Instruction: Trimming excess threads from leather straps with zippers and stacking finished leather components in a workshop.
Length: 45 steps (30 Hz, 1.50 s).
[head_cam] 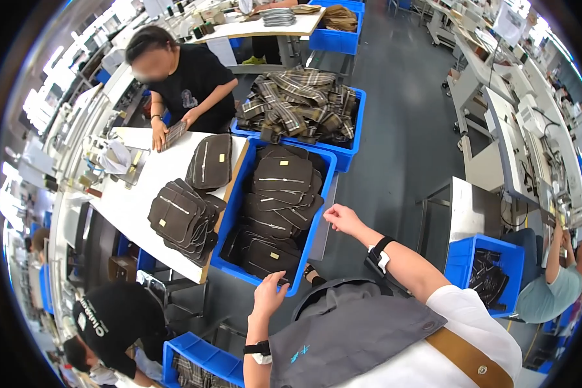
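My left hand [270, 294] is at the near edge of a blue plastic crate [217, 257], fingers apart, holding nothing; whether it touches the rim I cannot tell. Beyond the crate's right rim is my right hand [340, 218], its fingers curled and nothing visible in them. Inside the crate lie stacks of dark brown fabric pieces [282, 182] with pale slits and small yellow labels. More of these dark pieces [174, 213] are piled on the white table [150, 189] to the left of the crate. Both my forearms wear black straps.
A second blue crate [361, 121] behind holds plaid fabric strips [300, 102]. A co-worker in black [194, 92] handles a plaid piece at the table. Another person [121, 330] bends at the lower left beside a blue crate [208, 356]. Someone sits at the right near another crate [502, 247].
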{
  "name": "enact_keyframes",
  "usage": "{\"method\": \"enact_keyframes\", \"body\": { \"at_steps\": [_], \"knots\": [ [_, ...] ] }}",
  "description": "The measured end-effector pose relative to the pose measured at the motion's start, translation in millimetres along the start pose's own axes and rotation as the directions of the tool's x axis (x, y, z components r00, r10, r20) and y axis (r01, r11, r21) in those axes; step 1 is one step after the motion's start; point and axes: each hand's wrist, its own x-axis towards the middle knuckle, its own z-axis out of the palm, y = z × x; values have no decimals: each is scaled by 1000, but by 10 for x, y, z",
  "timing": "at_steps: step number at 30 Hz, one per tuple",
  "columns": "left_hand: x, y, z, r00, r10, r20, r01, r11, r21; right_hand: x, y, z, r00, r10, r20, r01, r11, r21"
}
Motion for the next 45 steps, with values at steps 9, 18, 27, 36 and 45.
{"method": "enact_keyframes", "body": {
  "at_steps": [9, 18, 27, 36, 45],
  "knots": [
    [191, -464, -212, 997, -74, -3, 73, 990, -119, 847, -163, 134, 970, 137, -202, -138, 990, 10],
    [260, -492, -258, 960, -281, -4, 275, 941, -198, 1568, -284, 269, 903, 248, -351, -169, 955, 242],
    [809, -223, -171, 960, -276, -46, 253, 927, -277, 1388, -635, 157, 902, -336, -270, 257, 923, -287],
    [1440, -270, 233, 829, -540, 149, 495, 581, -646, 1520, -429, -44, 950, -307, -56, 223, 794, -565],
    [1904, -191, 300, 588, -751, 300, 608, 166, -776, 2072, -381, -37, 994, 26, 103, 26, 881, -473]
  ]
}}
